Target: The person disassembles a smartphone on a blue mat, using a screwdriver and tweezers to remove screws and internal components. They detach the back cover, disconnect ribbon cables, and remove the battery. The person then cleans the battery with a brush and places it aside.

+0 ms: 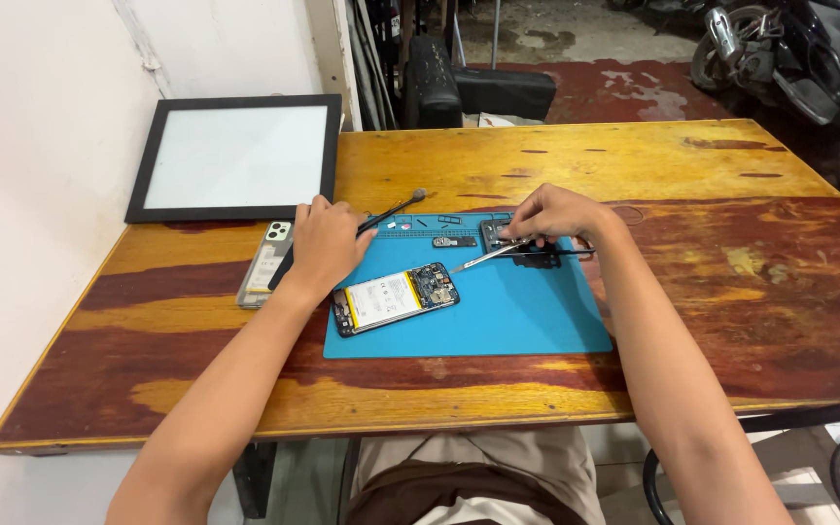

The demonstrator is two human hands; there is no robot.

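An opened phone [396, 297] with its battery and circuit board showing lies on a blue work mat [498, 321]. My left hand [328, 243] rests on the mat's upper left corner, just above the phone, beside a thin black tool [393, 209] with a grey tip; whether the fingers grip the tool I cannot tell. My right hand [556, 212] holds metal tweezers [483, 257] whose tips point toward the phone. Under that hand lie small black phone parts [527, 255], and another small part [454, 241] sits on the mat between the hands.
A phone back cover [265, 262] lies on the wooden table [712, 282] left of the mat. A black-framed white panel [237, 156] sits at the table's far left corner. A black seat and motorbikes stand beyond the far edge.
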